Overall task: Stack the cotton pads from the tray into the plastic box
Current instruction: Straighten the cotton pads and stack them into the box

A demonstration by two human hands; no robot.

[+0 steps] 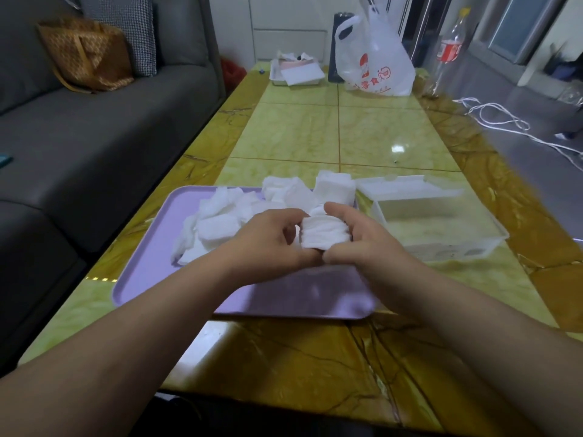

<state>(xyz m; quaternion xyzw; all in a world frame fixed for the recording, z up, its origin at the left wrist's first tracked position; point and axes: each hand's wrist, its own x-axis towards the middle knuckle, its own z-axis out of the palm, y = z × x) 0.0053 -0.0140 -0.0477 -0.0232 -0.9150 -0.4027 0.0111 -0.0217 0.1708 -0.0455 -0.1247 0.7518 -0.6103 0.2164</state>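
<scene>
A lilac tray [151, 279] lies on the table with several white cotton pads [220, 222] heaped across its far half. Above the tray's right side I hold a small stack of pads [321, 231] between both hands. My left hand [268, 244] grips the stack's left end with curled fingers. My right hand [366, 238] curls round its right end, thumb on top. The clear plastic box [485, 241] stands just right of the tray, open, with its lid [391, 184] tipped back behind it. Its inside looks empty.
A grey sofa [94, 137] with a brown bag [85, 55] runs along the table's left side. At the far end sit a white tray of papers [296, 74], a plastic shopping bag [375, 58] and a bottle [448, 52]. White cables [504, 121] lie on the floor to the right.
</scene>
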